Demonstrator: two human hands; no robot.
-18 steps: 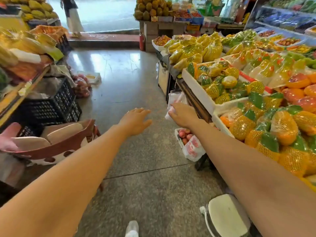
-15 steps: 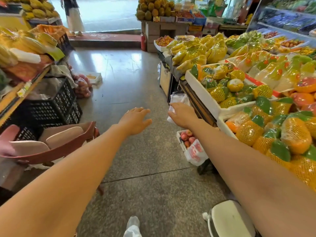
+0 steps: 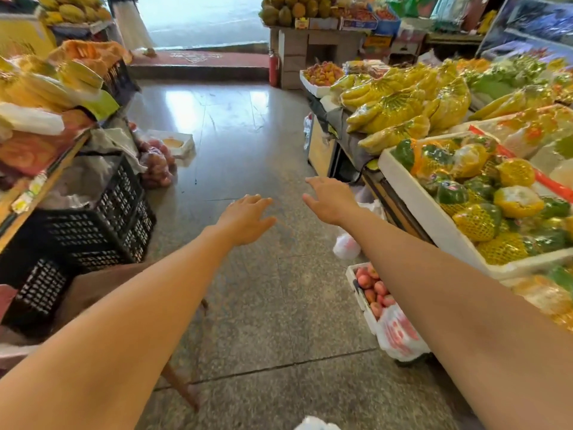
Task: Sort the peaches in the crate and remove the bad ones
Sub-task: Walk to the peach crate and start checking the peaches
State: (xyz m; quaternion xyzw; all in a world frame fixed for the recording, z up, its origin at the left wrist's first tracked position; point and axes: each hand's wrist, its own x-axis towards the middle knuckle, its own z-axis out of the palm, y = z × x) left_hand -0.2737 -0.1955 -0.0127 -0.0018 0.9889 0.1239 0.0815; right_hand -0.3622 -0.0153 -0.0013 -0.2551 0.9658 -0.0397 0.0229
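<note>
Pink-red peaches (image 3: 374,290) fill a white foam crate (image 3: 353,276) on the floor at the right, partly hidden behind my right forearm, with a white and red plastic bag (image 3: 398,335) over its near end. My left hand (image 3: 245,217) is stretched forward over the aisle floor, fingers relaxed, holding nothing. My right hand (image 3: 330,198) reaches forward beside it, fingers spread, also empty. Both hands are well above and ahead of the crate.
Black plastic crates (image 3: 93,225) stand at the left under a fruit stand. A white tray of netted fruit (image 3: 434,218) and wrapped bananas (image 3: 403,110) line the right. A bag of red fruit (image 3: 158,166) lies on the floor. A person stands at the far doorway.
The view has moved forward along the aisle. My right hand has left the white bag by the stand and now hangs free with spread fingers. The peach crate has dropped behind my forearm.
</note>
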